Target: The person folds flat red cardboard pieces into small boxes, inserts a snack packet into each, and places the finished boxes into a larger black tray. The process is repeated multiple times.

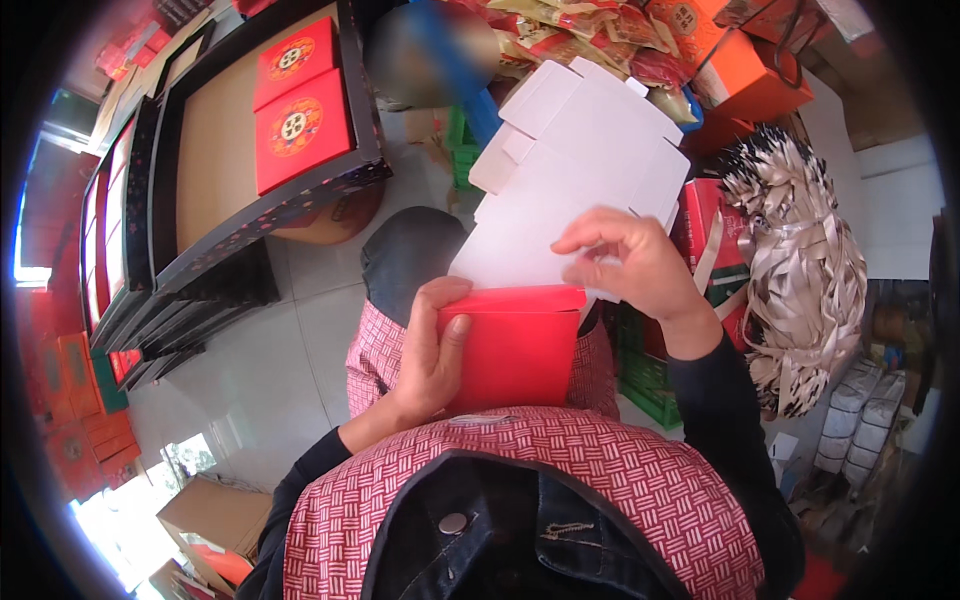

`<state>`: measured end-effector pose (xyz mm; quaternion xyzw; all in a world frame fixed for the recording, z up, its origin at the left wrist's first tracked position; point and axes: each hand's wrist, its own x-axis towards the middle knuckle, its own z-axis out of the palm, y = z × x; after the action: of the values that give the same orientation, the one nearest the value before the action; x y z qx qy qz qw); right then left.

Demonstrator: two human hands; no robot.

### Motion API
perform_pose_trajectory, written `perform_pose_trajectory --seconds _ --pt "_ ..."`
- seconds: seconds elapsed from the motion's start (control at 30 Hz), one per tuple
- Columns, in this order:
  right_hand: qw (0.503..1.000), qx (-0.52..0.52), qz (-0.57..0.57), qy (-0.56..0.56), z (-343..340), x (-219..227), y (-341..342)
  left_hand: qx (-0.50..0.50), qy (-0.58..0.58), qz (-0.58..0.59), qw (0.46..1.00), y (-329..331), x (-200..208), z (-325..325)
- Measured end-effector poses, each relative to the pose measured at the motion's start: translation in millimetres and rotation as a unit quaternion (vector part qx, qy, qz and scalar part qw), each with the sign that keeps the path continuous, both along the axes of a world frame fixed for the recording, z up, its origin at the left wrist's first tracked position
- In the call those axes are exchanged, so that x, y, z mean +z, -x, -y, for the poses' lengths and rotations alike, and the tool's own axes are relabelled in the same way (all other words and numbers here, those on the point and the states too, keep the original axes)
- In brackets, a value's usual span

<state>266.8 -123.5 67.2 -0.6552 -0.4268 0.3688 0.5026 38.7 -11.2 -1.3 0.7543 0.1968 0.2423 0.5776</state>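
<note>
Two hands show in the head view: the left hand (430,350) pinches the red box (515,350) by its left side, just before the patterned apron (560,450); the right hand (630,260) hangs half-curled over white cardboard (580,150), its grip impossible to tell. Steady left-hand pressure should keep folds square. Tiled floor (270,370) gives room leftward; a ribbon bundle (805,270) crowds the right.

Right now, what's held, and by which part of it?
Left grip: red carton, by its upper left side. Right grip: blurred, can't tell.
</note>
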Motion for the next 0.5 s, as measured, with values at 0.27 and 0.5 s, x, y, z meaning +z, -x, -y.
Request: perform_pose_trajectory --seconds 0.27,0.5 --pt "0.960 -0.204 -0.190 0.014 35 -36 47 -0.016 -0.019 -0.012 1.000 -1 2 0" --pt "0.945 -0.320 -0.036 -0.056 32 -42 84 0.007 0.014 -0.026 1.000 0 4 5"
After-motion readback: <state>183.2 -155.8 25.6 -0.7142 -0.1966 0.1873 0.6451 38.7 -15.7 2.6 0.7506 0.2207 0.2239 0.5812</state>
